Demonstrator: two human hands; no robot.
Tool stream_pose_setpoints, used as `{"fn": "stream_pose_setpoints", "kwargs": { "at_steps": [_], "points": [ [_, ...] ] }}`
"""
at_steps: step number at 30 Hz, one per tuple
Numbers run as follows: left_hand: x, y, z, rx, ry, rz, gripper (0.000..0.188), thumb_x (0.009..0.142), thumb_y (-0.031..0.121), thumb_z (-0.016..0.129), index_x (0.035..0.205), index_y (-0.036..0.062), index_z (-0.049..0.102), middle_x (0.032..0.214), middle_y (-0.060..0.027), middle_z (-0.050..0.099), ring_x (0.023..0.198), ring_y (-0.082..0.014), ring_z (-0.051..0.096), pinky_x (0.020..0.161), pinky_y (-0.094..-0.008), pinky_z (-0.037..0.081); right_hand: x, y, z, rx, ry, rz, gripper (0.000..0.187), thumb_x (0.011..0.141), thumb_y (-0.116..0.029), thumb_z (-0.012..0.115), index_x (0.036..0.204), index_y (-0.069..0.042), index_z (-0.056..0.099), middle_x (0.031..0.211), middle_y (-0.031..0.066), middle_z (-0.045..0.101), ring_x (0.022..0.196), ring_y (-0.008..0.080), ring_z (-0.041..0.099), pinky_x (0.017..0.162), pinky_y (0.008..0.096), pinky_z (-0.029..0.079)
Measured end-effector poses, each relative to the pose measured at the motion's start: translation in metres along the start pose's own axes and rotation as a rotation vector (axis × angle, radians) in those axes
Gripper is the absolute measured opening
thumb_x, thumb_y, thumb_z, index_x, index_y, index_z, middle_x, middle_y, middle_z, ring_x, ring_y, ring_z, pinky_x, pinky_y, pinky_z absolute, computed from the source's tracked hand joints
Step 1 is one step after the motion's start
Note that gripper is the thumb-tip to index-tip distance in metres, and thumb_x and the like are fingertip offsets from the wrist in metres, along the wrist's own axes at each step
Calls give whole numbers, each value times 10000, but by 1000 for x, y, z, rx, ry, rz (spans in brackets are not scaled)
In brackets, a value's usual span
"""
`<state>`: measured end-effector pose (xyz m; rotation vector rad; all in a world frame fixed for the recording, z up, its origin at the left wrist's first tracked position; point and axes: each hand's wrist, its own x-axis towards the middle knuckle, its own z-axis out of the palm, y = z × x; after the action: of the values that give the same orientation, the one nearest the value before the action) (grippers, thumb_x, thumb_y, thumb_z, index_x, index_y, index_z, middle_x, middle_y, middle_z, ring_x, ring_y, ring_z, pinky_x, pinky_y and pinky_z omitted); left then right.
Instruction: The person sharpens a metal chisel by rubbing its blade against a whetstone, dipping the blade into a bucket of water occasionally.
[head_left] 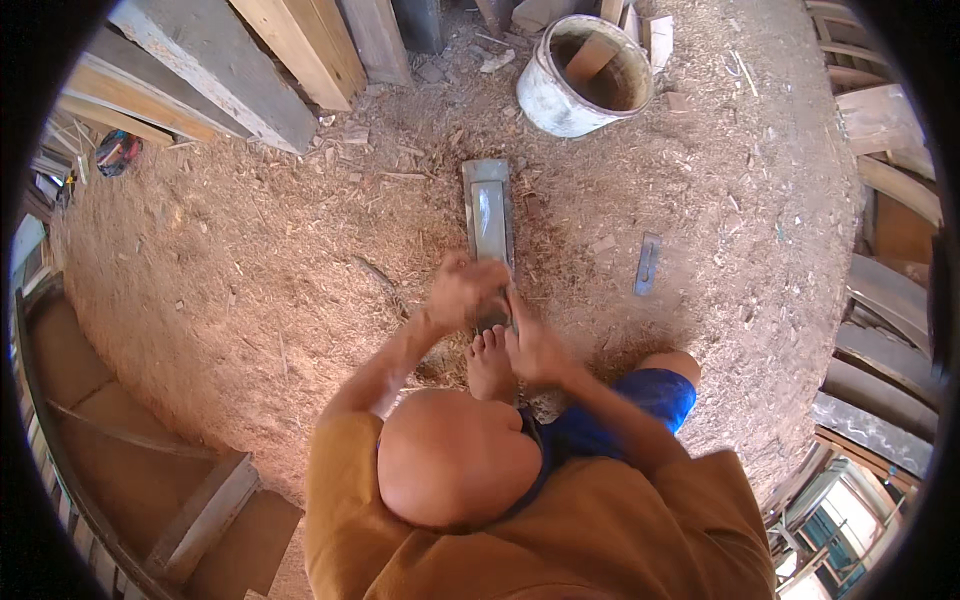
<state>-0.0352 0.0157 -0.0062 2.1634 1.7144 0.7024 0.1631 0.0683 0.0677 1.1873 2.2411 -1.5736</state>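
Observation:
A long grey sharpening stone, wet and shiny on top, lies on the ground in front of me on a slightly larger base. At its near end my left hand is closed, its fingers curled and a little blurred. My right hand is closed just beside and below it, the two almost touching. Whatever they grip between them is mostly hidden; only a thin dark edge shows. My bare foot is right under the hands. To the right lies a flat metal plane iron with a slot.
A white bucket with a piece of wood inside stands beyond the stone to the right. Timber beams lean at the upper left. Wood shavings cover the dirt ground. Boards are stacked along the right, and wooden panels lie at the lower left.

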Motion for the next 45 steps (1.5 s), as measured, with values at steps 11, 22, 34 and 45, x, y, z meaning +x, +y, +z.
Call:
{"fn": "stream_pose_setpoints", "kwargs": {
  "at_steps": [11,22,34,45],
  "points": [
    [88,-74,-51,-206,-106,-183,387,883,454,794,1168,192,781,1178,-41,793,1155,-181,734,1095,-475,466,70,-75,-91,307,-248,374,754,1018,-194,513,1676,-61,169,1098,348,707,973,499,713,907,563,560],
    [81,-98,-27,-13,40,-13,507,839,487,813,1253,205,733,1166,0,792,1054,-173,745,1064,-516,396,86,-50,-59,4,-21,114,792,1010,-145,499,1686,-76,92,1012,290,733,689,409,713,692,495,595],
    [36,-51,-4,28,109,67,471,876,590,728,1125,192,761,1102,-9,792,1046,-137,742,1000,-505,425,39,-12,-3,0,102,4,805,953,-91,493,1669,-24,132,1098,368,693,835,522,716,779,539,595],
    [-12,-1,15,-54,43,-2,427,876,540,746,1115,188,782,1199,-40,787,1079,-141,742,1077,-399,425,1,24,23,31,166,-181,854,953,-114,531,1678,-41,87,981,329,723,802,520,703,769,575,572]
  ]
}}
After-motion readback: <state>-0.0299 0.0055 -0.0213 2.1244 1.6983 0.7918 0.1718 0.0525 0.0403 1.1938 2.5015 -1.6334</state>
